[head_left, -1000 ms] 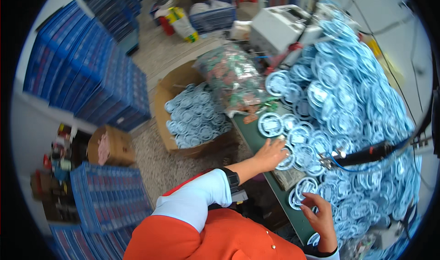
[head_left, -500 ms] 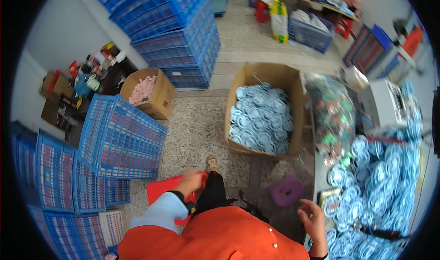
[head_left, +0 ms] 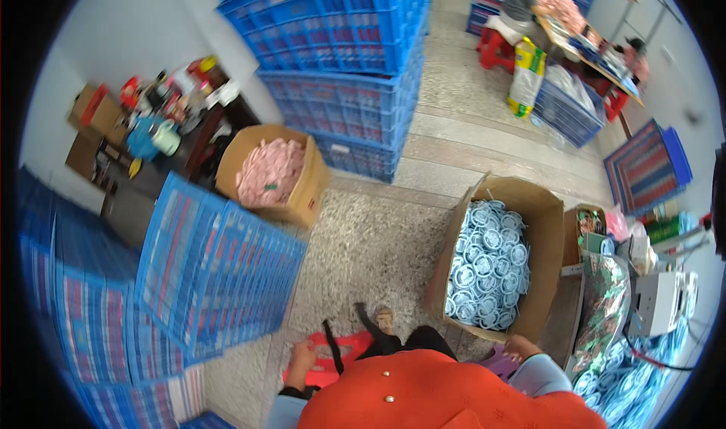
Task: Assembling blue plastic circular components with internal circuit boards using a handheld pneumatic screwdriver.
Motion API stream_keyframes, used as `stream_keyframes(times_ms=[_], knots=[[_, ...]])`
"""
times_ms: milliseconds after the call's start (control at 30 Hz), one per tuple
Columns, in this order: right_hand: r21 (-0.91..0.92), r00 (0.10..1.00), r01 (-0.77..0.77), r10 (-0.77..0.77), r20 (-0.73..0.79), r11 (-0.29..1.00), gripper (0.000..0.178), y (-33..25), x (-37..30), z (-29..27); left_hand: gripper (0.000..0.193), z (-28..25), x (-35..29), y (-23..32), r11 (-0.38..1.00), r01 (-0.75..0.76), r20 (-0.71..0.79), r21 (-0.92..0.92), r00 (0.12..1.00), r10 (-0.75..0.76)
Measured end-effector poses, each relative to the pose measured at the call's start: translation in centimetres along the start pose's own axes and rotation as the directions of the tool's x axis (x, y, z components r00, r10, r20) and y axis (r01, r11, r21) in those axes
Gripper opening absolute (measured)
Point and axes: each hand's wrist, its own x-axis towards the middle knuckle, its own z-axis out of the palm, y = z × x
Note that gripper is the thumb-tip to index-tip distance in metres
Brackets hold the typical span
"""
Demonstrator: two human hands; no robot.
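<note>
My left hand (head_left: 302,357) is low at the left, its fingers curled at the edge of a red plastic stool (head_left: 349,346). The stool lies beside my legs, and dark straps (head_left: 333,346) hang across it. At the right, my right hand (head_left: 522,347) hovers over a purple plastic stool (head_left: 499,362), with nothing visible in its loosely bent fingers. Just beyond that hand stands a tall cardboard box (head_left: 546,236) filled with light-blue round plastic pieces (head_left: 490,266). My body hides part of both stools.
Blue crates (head_left: 219,270) are stacked on the left, with taller crate stacks (head_left: 340,88) ahead. A smaller carton (head_left: 302,191) holds pink pieces. More blue pieces (head_left: 635,376) cover the right-hand bench. Two people sit at a far table (head_left: 563,43).
The view has swung left, bringing the pink carton nearer the middle. My left hand has gone to the red stool's left side; my right hand has moved over the purple stool.
</note>
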Motion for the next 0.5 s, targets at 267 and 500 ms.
stream_keyframes(times_ms=[267,500], knots=[[0.030,0.824,0.403,-0.348,-0.447,0.915,0.032,-12.2,4.7,-18.1,0.021,1.0,16.8,-1.8,0.697,-0.336,0.473,0.634,0.881,-0.006],[-0.220,0.692,0.497,-0.537,-0.482,0.839,0.037,-27.3,7.9,-40.7,0.022,-2.6,34.6,30.5,0.818,-0.314,0.338,0.481,0.928,0.157]])
